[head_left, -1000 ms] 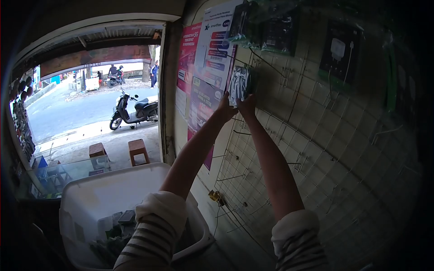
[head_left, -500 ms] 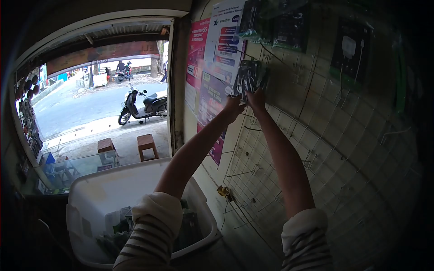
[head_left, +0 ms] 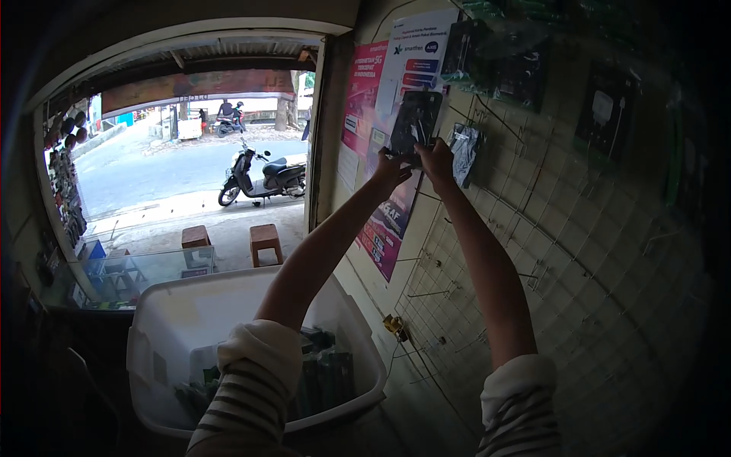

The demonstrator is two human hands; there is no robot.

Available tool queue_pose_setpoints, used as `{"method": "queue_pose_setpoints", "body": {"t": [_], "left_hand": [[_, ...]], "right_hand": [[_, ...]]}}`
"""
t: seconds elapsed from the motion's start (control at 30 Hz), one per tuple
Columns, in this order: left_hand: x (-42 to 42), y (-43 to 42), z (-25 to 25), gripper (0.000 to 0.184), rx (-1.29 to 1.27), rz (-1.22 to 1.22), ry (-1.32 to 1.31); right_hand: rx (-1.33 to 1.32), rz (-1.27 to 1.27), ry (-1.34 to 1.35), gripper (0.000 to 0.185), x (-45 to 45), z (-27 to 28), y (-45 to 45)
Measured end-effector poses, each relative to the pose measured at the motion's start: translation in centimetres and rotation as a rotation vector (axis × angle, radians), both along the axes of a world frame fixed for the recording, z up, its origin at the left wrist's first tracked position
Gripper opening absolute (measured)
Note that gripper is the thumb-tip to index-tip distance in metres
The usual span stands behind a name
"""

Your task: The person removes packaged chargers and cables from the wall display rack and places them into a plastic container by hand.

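Observation:
A flat black packet in shiny clear plastic (head_left: 417, 118) is held up in front of the wall posters. My left hand (head_left: 391, 167) pinches its lower left corner, and my right hand (head_left: 435, 161) grips the lower right. Just right of it, a similar packet with a silvery glare (head_left: 464, 151) hangs on the wire grid. My fingers are closed on the held packet; its printing is too dark to read.
Wire grid (head_left: 533, 251) with projecting hooks covers the right wall; more packets (head_left: 605, 107) hang high up. Below my arms stands a white plastic tub (head_left: 221, 293) containing packaged goods (head_left: 327, 377). Beyond the glass counter (head_left: 152, 270) are stools (head_left: 265, 242) and a parked scooter (head_left: 259, 175).
Both hands have drawn the black packet leftward, away from the grid, exposing the silvery packet that hangs behind. The camera view has turned slightly left.

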State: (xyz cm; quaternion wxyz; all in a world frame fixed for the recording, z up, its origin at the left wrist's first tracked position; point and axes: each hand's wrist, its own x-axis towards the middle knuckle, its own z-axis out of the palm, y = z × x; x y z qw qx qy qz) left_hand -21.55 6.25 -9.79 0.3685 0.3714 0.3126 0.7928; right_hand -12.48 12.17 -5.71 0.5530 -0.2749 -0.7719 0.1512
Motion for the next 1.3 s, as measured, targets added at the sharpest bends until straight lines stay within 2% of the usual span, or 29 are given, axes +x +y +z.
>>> {"method": "queue_pose_setpoints", "body": {"t": [0.13,0.2,0.37,0.43,0.47,0.53,0.6,0.63,0.67,0.73,0.77,0.83,0.87,0.93,0.97,1.0,1.07,1.13,1.17,1.2,1.27,1.3], "left_hand": [[-1.7,-2.3,0.0,0.061,0.017,-0.038,0.087],[-2.5,-3.3,-0.2,0.06,0.133,-0.144,0.161],[-2.3,-6.3,0.3,0.059,0.061,0.037,0.155],[-3.5,-6.5,-0.4,0.059,-0.15,0.603,0.463],[-3.9,-7.3,-1.1,0.059,-0.162,0.61,0.45],[-4.1,-11.4,-2.4,0.062,0.116,1.189,0.667],[-5.1,-15.8,-4.1,0.066,0.251,1.126,0.694],[-5.9,-17.8,-5.3,0.073,0.269,0.925,0.569],[-6.3,-19.6,-6.8,0.074,0.242,0.864,0.474],[-7.4,-23.6,-10.6,0.077,0.073,0.704,0.441],[-7.9,-25.3,-13.1,0.077,0.011,0.731,0.415],[-9.0,-28.4,-17.9,0.079,-0.012,0.798,0.634],[-9.6,-30.0,-20.3,0.079,-0.06,0.819,0.623],[-9.9,-32.9,-25.8,0.081,-0.35,1.044,0.864],[-10.1,-34.2,-28.0,0.082,-0.41,0.957,0.744],[-10.8,-35.3,-31.0,0.082,-0.504,0.88,0.643],[-11.5,-37.6,-36.5,0.082,-0.891,0.805,0.667],[-11.5,-39.2,-40.3,0.083,-1.146,0.601,0.599],[-11.2,-39.6,-42.1,0.083,-1.151,0.6,0.586],[-10.7,-39.9,-43.8,0.08,-1.232,0.566,0.616],[-9.5,-40.2,-45.8,0.078,-1.307,0.526,0.642],[-9.0,-40.4,-46.4,0.073,-1.366,0.428,0.62]], "right_hand": [[0.012,0.072,0.07,0.037,-0.9,0.4,-1.1],[-0.001,0.095,0.049,0.037,-1.2,0.6,-2.1],[0.008,0.134,0.072,0.037,-2.0,0.2,-4.8],[0.013,0.156,0.058,0.037,-1.8,-0.5,-7.0],[-0.038,0.262,0.061,0.036,-1.3,-1.0,-8.8],[-0.119,0.386,0.05,0.035,-1.5,-3.2,-11.8],[-0.129,0.566,-0.001,0.032,-2.5,-6.4,-14.0],[-0.22,0.659,-0.081,0.033,-3.1,-8.4,-15.1],[-0.263,0.682,-0.109,0.033,-3.9,-10.2,-16.3],[-0.358,0.784,-0.165,0.035,-5.5,-14.5,-19.3],[-0.38,0.779,-0.141,0.036,-7.0,-17.2,-19.9],[-0.527,0.859,-0.132,0.036,-9.4,-21.9,-22.3],[-0.609,0.876,-0.111,0.036,-10.5,-24.0,-23.6],[-0.639,0.874,-0.182,0.035,-12.5,-29.1,-26.0],[-0.614,0.78,-0.274,0.035,-13.0,-31.2,-27.2],[-0.627,0.802,-0.33,0.037,-13.3,-33.5,-28.1],[-0.703,0.745,-0.565,0.04,-13.8,-37.4,-29.6],[-0.714,0.665,-0.83,0.042,-14.3,-41.2,-30.4],[-0.714,0.63,-1.051,0.05,-14.7,-42.9,-30.5],[-0.716,0.63,-1.061,0.05,-14.9,-44.6,-30.8],[-0.502,0.633,-1.322,0.052,-14.8,-47.5,-31.0],[-0.5,0.628,-1.325,0.052,-14.6,-48.2,-31.1]]}}
